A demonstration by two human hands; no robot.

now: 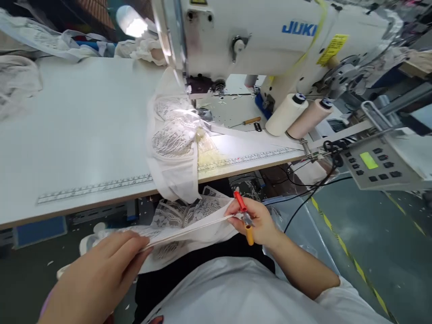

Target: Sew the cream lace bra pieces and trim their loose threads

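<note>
Above my lap, my left hand (108,265) pinches one end of the edge of a white lace bra (199,231). The other end of that edge lies between the fingers of my right hand (259,220), so the edge runs nearly straight between them. Also in my right hand is a pair of thread snips (240,201), with one red and one orange handle end. A second white lace bra (173,139) lies beneath the sewing machine's needle area and hangs over the table's front edge.
A white JUKI sewing machine (256,36) stands over the table (84,126). Right of its needle are an awl (251,121), a cream thread cone (286,114) and a beige cone (310,119). A control panel (378,164) juts out at right. More white garments (16,81) lie at left.
</note>
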